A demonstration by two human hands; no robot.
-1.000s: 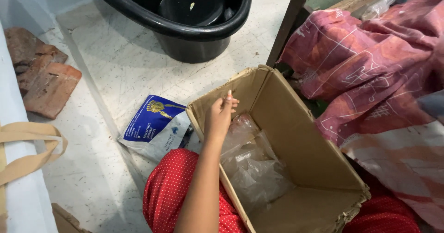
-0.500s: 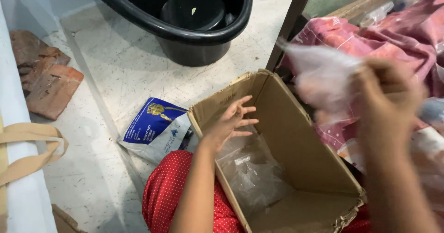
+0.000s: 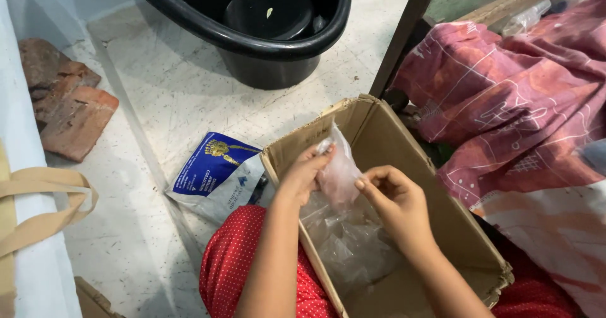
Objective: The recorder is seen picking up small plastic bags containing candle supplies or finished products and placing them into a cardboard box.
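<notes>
Item: small clear plastic bag (image 3: 338, 173), pinkish through the film, held above the open cardboard box (image 3: 435, 185) near its far left corner.

Hold: left hand (image 3: 303, 176) pinches the bag's upper edge between thumb and fingertips, fingers narrow and closed on the film. Right hand (image 3: 394, 201) has its fingers curled in, the thumb and forefinger touching the bag's lower right side.

Handling, as judged: very light, limp, with no stiffness of its own; film looks smooth and likely slippery, and it creases easily. Contents cannot be told. Best taken by pinching a top corner or edge, with a second hand under or beside it to steady.

Nearby: more crumpled clear bags (image 3: 353, 248) inside the box; a blue and white packet (image 3: 218, 176) on the floor just left of the box; black tub (image 3: 252, 21) beyond; pink patterned cloth (image 3: 511, 103) to the right.
</notes>
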